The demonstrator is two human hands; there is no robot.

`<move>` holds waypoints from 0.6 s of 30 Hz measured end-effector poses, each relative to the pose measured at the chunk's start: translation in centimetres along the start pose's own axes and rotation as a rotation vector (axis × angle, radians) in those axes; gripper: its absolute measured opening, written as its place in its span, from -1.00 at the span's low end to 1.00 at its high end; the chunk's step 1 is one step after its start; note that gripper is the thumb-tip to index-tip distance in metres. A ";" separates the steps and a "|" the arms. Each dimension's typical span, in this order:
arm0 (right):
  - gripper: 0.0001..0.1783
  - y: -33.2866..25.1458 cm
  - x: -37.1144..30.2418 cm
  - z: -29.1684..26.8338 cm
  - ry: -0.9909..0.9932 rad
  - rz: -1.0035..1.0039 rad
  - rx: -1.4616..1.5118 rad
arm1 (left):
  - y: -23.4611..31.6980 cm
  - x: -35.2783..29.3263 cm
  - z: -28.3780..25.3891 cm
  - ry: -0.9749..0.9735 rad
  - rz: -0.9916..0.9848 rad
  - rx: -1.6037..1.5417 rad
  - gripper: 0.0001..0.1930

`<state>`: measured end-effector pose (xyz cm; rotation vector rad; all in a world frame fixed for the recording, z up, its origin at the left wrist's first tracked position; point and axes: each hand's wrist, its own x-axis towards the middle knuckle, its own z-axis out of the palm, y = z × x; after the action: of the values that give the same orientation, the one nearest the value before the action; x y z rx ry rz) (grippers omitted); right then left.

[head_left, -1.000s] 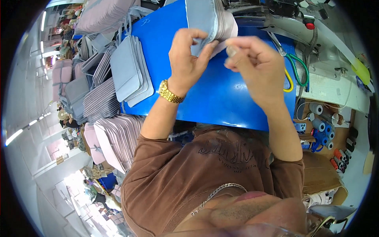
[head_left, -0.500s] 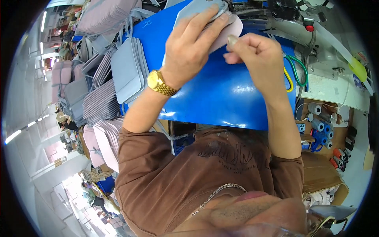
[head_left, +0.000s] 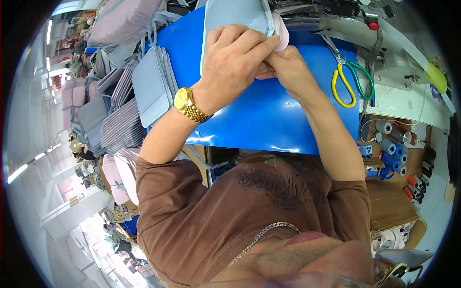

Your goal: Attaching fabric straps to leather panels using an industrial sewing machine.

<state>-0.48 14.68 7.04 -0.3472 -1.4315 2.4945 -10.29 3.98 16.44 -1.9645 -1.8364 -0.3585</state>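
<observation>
A grey-blue fabric panel [head_left: 237, 14] with a pale bound edge lies at the top of the blue work surface [head_left: 269, 115]. My left hand [head_left: 230, 67], a gold watch on its wrist, has its fingers curled over the panel's near part and grips it. At the panel's right edge my right hand [head_left: 290, 69] is closed in a pinch, its fingertips touching those of the left. A rounded pink piece [head_left: 282, 31] shows just beyond the pinch, partly under the panel. Exactly what lies between the right fingertips is hidden.
Scissors [head_left: 341, 59] with yellow and green handles lie right of my hands. A sewing machine [head_left: 345, 29] stands at the far right. Grey panels [head_left: 152, 86] are stacked on the left, near tied pink bundles [head_left: 125, 26]. Thread spools [head_left: 397, 156] sit at lower right.
My right hand has moved left and toward the panel, closing at its edge beside the left hand. The panel has turned more upright and lies flatter. The scissors are now uncovered.
</observation>
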 end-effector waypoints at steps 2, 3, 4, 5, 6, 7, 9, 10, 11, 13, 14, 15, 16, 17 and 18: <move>-0.55 0.2 0.0 0.2 0.024 -0.052 0.038 | 0.4 0.0 0.1 -0.003 -0.014 -0.001 -0.61; -0.55 0.5 0.2 0.2 0.023 -0.051 0.039 | 0.5 0.1 0.1 -0.005 -0.027 0.001 -0.61; -0.56 0.8 0.5 0.1 0.021 -0.111 0.028 | 0.4 0.2 0.4 -0.007 -0.028 0.001 -0.61; -0.57 1.0 0.8 0.0 0.018 -0.170 0.018 | 0.2 0.3 0.6 0.025 -0.027 0.033 -0.61; -0.57 1.1 1.1 0.1 0.016 -0.168 0.019 | -0.1 0.5 0.9 0.057 -0.026 0.066 -0.61; -0.57 1.2 1.4 0.3 0.020 -0.188 0.075 | -0.3 0.5 1.2 0.056 -0.028 0.068 -0.61; -0.57 1.3 2.3 0.4 0.017 -0.208 0.130 | -0.9 0.6 1.8 0.075 -0.008 0.129 -0.62; -0.57 1.2 2.8 0.4 0.042 -0.220 0.098 | -1.1 0.7 2.0 0.076 -0.011 0.134 -0.62; -0.57 1.1 3.1 0.3 0.072 -0.232 0.066 | -1.1 1.2 2.3 0.090 -0.053 0.126 -0.65; -0.57 0.9 2.8 0.4 0.092 -0.221 0.076 | -0.7 2.1 2.2 0.105 -0.095 0.119 -0.67; -0.56 0.5 3.0 0.5 0.106 -0.217 0.091 | -0.2 3.3 1.0 0.101 -0.063 0.151 -0.73; -0.56 0.5 2.9 0.5 0.106 -0.211 0.092 | 0.3 3.7 0.7 0.093 -0.038 0.171 -0.78; -0.56 0.5 2.8 0.2 0.107 -0.223 0.102 | 0.5 3.8 1.0 0.090 -0.040 0.168 -0.78; -0.57 0.2 2.7 0.2 0.094 -0.240 0.114 | 0.7 4.0 0.8 0.099 -0.079 0.173 -0.78; -0.57 0.3 2.6 -0.1 0.083 -0.240 0.117 | 0.9 4.2 0.7 0.109 -0.115 0.177 -0.78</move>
<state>-2.91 15.50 6.52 -0.2371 -1.2110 2.3288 -9.08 7.97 17.64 -1.6929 -1.8487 -0.3195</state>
